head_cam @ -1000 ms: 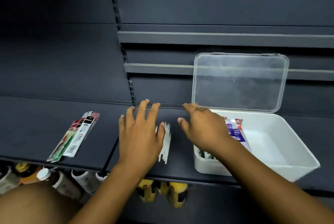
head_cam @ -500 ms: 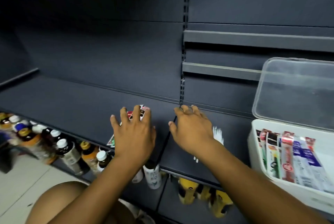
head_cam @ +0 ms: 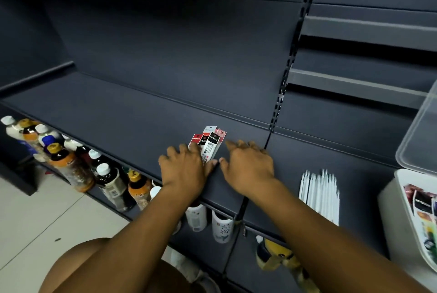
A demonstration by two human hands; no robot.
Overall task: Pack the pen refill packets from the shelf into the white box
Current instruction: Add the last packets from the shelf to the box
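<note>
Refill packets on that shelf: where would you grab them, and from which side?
Probably across the narrow width near the close end, coming from above. The packets lie flat on the shelf in a thin, overlapping fan, so their long side edges likely offer the best hold. The left hand rests there.

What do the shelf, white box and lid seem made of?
The shelf looks like painted metal: dark grey, matt, with folded edges. The white box seems opaque plastic, smooth with rounded corners. Its lid is likely clear plastic, slightly frosted; the shelf shows through.
</note>
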